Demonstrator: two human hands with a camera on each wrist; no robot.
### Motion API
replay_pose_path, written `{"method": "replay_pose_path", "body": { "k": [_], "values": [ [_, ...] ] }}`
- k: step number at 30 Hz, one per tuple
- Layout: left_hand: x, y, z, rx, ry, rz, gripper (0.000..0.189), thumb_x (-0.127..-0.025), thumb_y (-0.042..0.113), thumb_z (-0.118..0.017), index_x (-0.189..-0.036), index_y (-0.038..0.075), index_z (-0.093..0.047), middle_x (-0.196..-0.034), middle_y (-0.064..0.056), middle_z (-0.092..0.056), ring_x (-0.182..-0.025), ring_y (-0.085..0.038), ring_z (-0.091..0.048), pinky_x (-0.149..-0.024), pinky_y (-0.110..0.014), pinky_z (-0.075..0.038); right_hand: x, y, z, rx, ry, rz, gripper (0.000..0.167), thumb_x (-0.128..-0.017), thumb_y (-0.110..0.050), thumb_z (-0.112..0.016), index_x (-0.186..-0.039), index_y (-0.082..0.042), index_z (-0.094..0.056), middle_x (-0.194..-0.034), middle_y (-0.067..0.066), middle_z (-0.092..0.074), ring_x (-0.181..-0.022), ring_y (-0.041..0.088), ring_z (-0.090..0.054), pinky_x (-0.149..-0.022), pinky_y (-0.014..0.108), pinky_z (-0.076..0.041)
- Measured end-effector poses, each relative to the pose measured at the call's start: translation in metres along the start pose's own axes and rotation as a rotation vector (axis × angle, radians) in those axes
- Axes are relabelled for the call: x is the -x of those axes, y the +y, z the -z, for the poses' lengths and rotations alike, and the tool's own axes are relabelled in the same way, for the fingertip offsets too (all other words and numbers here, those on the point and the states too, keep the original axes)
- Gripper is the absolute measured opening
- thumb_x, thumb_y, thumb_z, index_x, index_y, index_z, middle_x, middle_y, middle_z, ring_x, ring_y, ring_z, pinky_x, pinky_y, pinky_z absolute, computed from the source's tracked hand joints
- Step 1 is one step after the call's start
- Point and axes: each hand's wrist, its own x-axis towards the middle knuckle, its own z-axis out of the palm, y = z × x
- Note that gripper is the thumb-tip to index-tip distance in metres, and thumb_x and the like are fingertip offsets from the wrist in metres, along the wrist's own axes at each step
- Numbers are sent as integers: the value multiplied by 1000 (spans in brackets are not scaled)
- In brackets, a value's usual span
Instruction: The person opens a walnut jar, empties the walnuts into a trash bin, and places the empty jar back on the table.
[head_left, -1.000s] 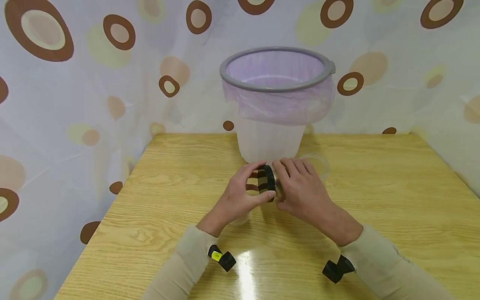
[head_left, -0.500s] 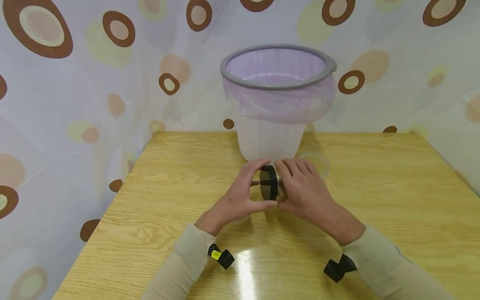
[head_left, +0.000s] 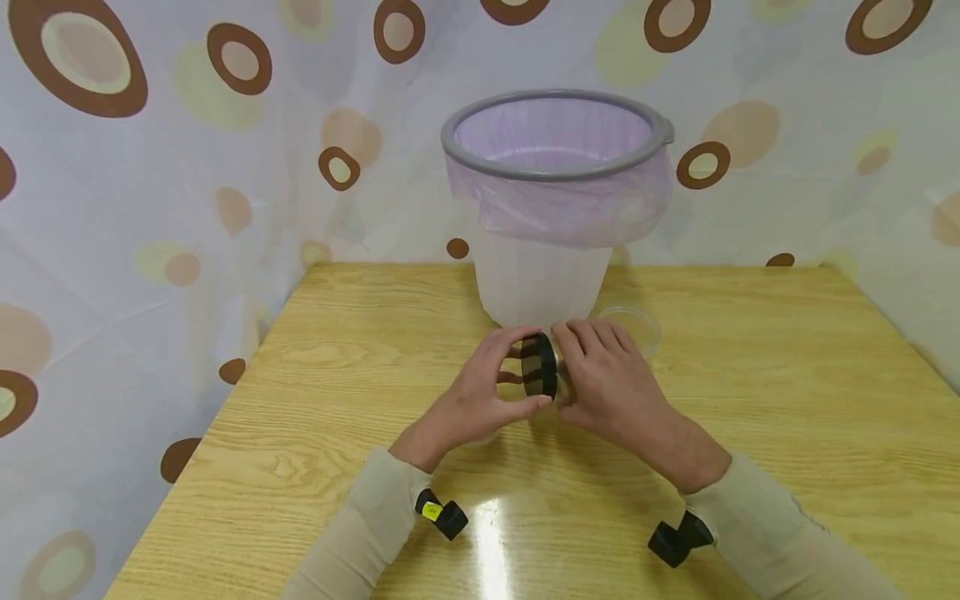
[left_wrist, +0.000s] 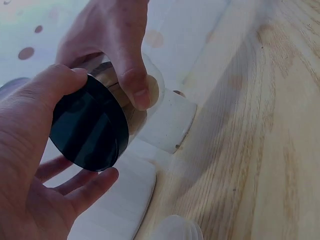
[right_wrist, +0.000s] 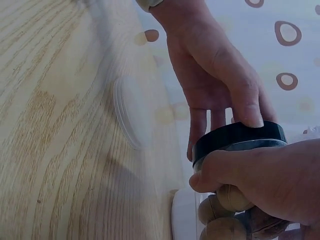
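Between both hands, a clear jar (right_wrist: 235,212) lies tilted on its side with its glossy black lid (head_left: 540,367) facing left. Brown round pieces with seams, like nuts in shell, show through the wall in the right wrist view. My left hand (head_left: 472,387) holds the lid by its rim, thumb on one edge and fingertips on the other. With its thumb and fingers round the body just behind the lid, my right hand (head_left: 615,379) grips the jar. In the left wrist view the lid (left_wrist: 90,125) stays on the jar's mouth.
Behind the hands stands a whitish bin (head_left: 540,283) with a grey rim and a purple bag liner (head_left: 562,212). A clear round plastic piece (head_left: 658,333) lies right of its base. Another clear disc (right_wrist: 130,112) rests on the wooden table (head_left: 337,400) near my left hand.
My left fingers loosened and spread half a second ago, and now hold the lid's rim again. My right hand keeps its grip on the jar with little movement.
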Motion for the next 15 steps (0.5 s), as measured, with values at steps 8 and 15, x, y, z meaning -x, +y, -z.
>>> {"method": "replay_pose_path", "body": {
  "k": [8,15],
  "values": [
    [0,2,0,12,-14,203,72,-96,48,-60,-155,22,-28,-149,-7,-35,-111,-23,-60,-85,-28,-55,0,-1,1,-10,-2,-3,89,-56,-31,-92,-128,2,-53,-119,18,-59,-108,36,-57,-98,49,-45],
    [0,3,2,23,-27,161,83,-91,44,-69,-155,39,-18,-153,-6,-29,-126,-24,-52,-90,-33,-55,0,0,1,-4,7,7,89,-56,-34,-92,-128,2,-53,-118,18,-60,-107,36,-57,-98,49,-46]
  ]
}}
